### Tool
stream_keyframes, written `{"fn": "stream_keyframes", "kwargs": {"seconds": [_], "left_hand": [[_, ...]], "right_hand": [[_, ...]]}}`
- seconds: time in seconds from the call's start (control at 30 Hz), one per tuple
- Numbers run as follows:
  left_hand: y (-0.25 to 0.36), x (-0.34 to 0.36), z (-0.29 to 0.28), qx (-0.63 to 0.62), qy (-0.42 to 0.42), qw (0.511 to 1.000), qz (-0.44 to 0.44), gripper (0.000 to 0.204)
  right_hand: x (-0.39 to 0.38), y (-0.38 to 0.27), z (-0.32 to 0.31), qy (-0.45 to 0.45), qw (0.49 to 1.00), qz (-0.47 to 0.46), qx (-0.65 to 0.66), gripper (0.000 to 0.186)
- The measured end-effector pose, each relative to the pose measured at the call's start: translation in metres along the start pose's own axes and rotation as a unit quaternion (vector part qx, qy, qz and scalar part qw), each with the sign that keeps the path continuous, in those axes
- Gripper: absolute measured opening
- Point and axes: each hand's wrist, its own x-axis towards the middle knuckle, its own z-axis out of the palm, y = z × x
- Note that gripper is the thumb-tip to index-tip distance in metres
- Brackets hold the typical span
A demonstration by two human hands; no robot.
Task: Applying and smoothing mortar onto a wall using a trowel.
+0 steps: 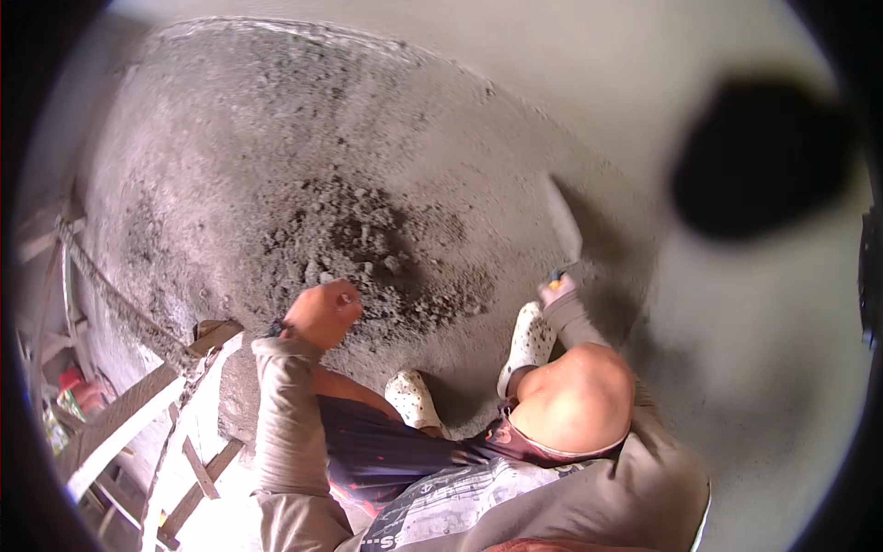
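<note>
Crouching by a grey heap, trowel in hand

The person I am watching has both knees bent over a gritty grey floor (175,175). On the right, near the right shoe (530,342), the right hand (556,292) has its grip closed round the handle of a trowel (565,224). The blade points to the far side, leaning a little left, with a dark shadow just to its right; whether it touches the floor I cannot tell.

To the left, the left hand (324,313) is at the near edge of the heap (363,235), its fingers curled in. I cannot tell how narrow that grip is or whether it holds anything. A dark band (278,328) circles the wrist.

The heap is loose and lumpy, left of the trowel and well apart from its blade, with crumbs scattered around it. The left shoe (411,399), pale and spotted with dark holes like the other, stands on the near side. Further left is a frame (124,428) of wooden pieces, with something small and red (71,377) beyond it. A smooth pale wall (561,55) rises on the far side.
</note>
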Motion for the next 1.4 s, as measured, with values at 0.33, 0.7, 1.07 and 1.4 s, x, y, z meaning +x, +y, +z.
{"fn": "stream_keyframes", "kwargs": {"seconds": [0.33,0.7,1.07,1.4], "left_hand": [[0.0,0.039,0.01,-0.061,0.013,0.998,0.017,0.016],[-0.023,0.097,0.024,-0.181,0.045,0.982,-0.017,0.024],[0.052,0.158,-0.013,-0.3,0.476,0.827,0.008,0.03],[0.093,0.15,-0.004,-0.376,0.429,0.822,0.018,0.015]], "right_hand": [[0.066,-0.272,0.013,-0.25,0.659,-0.399,-0.587,0.034],[0.136,-0.378,0.067,-0.257,0.948,-0.138,-0.127,0.022],[0.133,-0.4,0.201,-0.5,0.858,-0.072,0.094,0.02],[0.147,-0.413,0.28,-0.169,0.913,-0.371,0.008,0.023]]}}
